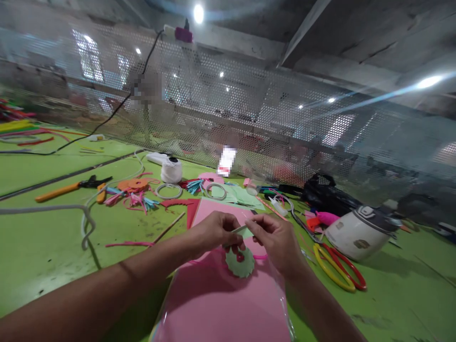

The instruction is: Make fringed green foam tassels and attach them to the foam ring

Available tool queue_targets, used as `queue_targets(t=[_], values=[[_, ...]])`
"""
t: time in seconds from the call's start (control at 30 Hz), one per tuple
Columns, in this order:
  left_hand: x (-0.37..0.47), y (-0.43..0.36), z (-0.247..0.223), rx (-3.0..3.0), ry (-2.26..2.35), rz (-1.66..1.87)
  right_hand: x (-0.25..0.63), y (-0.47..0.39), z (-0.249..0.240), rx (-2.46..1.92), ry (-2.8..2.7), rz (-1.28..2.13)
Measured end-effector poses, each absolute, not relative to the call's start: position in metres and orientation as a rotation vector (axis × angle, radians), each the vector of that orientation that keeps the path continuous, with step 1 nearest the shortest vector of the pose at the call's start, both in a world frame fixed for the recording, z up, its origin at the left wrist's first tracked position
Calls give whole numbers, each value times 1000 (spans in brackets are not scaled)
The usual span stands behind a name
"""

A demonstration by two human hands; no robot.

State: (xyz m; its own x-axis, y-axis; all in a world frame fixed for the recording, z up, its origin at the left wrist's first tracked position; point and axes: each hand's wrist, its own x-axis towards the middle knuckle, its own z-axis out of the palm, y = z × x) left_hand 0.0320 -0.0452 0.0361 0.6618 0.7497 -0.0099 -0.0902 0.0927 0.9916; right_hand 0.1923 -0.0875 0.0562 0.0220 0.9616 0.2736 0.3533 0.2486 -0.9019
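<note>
My left hand (pixel 221 229) and my right hand (pixel 272 233) meet over a stack of pink sheets (pixel 221 308), apparently in a clear sleeve. Between both sets of closed fingertips is a small pale green paper piece (pixel 245 231). Just below my left fingers is a round pale green paper disc (pixel 239 267) with a scalloped edge and a red centre; the fingers of that hand touch it near the middle. Whether they grip it or only rest on it, I cannot tell. A bright pink strand (pixel 261 257) runs behind the disc.
Scissors (pixel 337 270) with yellow and red handles lie right, beside a white and grey appliance (pixel 351 233). Orange-handled pliers (pixel 59 192), a white thread roll (pixel 171 171) and green paper (pixel 235 194) lie beyond. A grey cord (pixel 85 223) crosses left; a perforated panel (pixel 213 118) stands behind.
</note>
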Motion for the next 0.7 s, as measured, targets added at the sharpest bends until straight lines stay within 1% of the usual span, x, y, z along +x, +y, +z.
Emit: queue_targets(t=[0.07,0.13,0.3,0.4,0.53,0.6,0.67,0.7], values=[[32,-47,34,1407,568,596,193,-87,56,-1283,-1633,706],[32,-49,32,1410,512,565,195,-86,56,-1268,-1679,721],[32,-49,30,1250,459,585,198,-82,55,-1237,-1509,846],[32,-48,33,1209,448,589,201,-79,53,-1209,-1451,854],[33,-49,37,1186,485,613,211,-71,53,-1217,-1404,727],[33,-50,37,1184,512,625,224,-67,55,-1329,-1471,604],[33,-50,37,1190,553,642,246,-65,58,-1542,-1680,388],[33,-49,37,1196,582,653,261,-66,60,-1612,-1741,337]])
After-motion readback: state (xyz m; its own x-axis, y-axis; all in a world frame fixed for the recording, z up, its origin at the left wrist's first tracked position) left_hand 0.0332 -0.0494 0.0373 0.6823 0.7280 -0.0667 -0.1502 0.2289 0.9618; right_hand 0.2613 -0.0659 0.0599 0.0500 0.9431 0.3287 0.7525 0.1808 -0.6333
